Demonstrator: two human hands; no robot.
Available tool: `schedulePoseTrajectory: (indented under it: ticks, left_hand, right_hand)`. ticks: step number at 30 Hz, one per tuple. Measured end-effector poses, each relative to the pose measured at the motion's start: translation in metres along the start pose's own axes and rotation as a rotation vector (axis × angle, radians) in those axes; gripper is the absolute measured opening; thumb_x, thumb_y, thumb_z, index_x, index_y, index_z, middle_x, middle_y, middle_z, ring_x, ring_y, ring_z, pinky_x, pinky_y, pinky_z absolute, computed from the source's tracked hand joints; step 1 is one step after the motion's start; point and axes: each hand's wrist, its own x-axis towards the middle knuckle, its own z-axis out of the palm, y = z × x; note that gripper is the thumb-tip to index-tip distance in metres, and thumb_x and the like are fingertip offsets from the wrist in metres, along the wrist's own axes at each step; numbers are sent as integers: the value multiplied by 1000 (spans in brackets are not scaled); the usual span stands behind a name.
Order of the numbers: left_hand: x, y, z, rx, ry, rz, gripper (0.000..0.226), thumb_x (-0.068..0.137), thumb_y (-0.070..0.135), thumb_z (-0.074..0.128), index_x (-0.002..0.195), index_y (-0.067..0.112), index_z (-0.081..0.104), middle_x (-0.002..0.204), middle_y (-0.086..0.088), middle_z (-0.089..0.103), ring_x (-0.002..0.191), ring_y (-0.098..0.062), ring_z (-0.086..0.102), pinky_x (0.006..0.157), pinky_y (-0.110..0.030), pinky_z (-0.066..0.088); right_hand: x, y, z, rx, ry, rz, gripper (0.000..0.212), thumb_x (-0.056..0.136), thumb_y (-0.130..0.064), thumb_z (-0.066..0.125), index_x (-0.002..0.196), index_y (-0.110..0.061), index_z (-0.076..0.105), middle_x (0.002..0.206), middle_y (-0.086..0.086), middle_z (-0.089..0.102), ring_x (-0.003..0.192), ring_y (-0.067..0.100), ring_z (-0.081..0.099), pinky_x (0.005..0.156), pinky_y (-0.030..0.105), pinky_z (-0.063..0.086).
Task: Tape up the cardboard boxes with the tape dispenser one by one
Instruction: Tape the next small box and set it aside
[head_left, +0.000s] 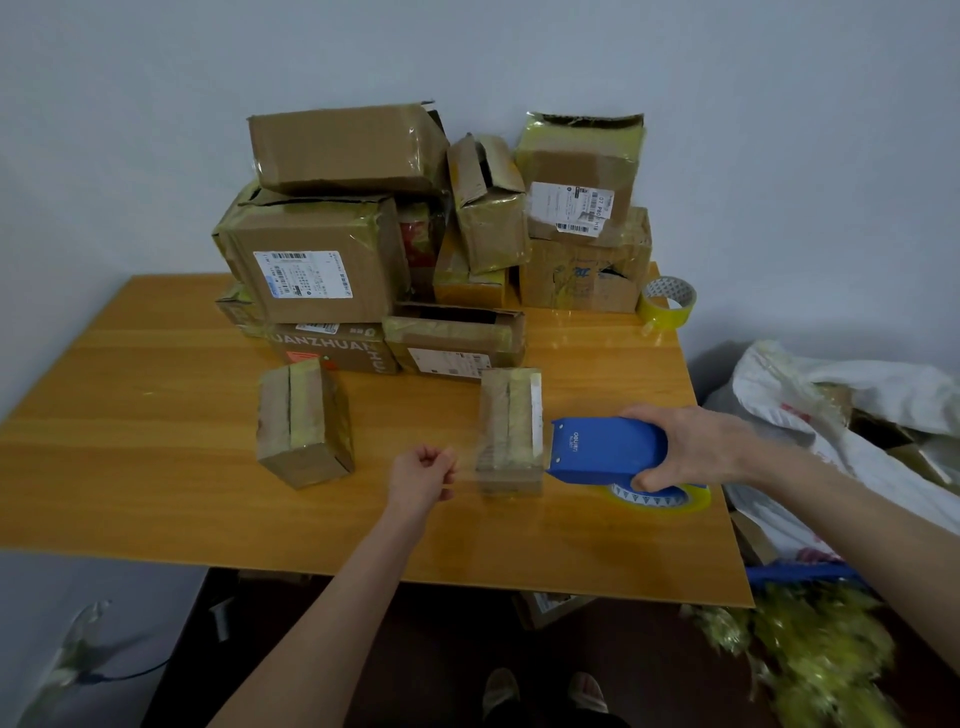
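A small cardboard box (510, 410) stands near the front middle of the wooden table (156, 467). My right hand (691, 447) grips the blue tape dispenser (605, 449), whose nose touches the box's right side. A strip of clear tape (467, 462) stretches from the dispenser across the box's front to my left hand (423, 473), which pinches the tape's free end just left of the box. A second small taped box (304, 423) stands further left.
A pile of several larger cardboard boxes (322, 260) fills the back of the table against the wall. A spare yellow tape roll (667, 301) sits at the back right. White bags (831, 405) and yellow tape scraps (810, 654) lie to the right.
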Motion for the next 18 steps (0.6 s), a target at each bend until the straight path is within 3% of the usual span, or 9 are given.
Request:
schedulePoseTrajectory:
  ticks: [5, 10, 18]
  left_hand:
    - [9, -5, 1, 39, 16, -25, 16, 96, 18, 58, 88, 4, 59, 74, -4, 61, 66, -12, 57, 56, -24, 52]
    - [16, -13, 4, 96, 16, -52, 17, 95, 17, 60, 84, 4, 59, 71, -5, 61, 65, -13, 57, 56, -26, 53]
    - [28, -14, 0, 202, 18, -19, 22, 96, 20, 59, 76, 11, 57, 73, -4, 63, 68, -17, 59, 74, -41, 58]
  right_hand:
    - [9, -4, 4, -7, -28, 1, 71, 77, -44, 73, 138, -38, 37, 106, -14, 57, 94, 10, 55, 79, 26, 49]
    - [18, -9, 12, -57, -67, 15, 72, 78, -46, 71, 141, -39, 35, 101, -13, 55, 94, 13, 55, 82, 33, 53]
    - [31, -15, 21, -8, -103, 28, 72, 77, -46, 70, 140, -40, 36, 103, -11, 56, 94, 15, 56, 84, 36, 53]
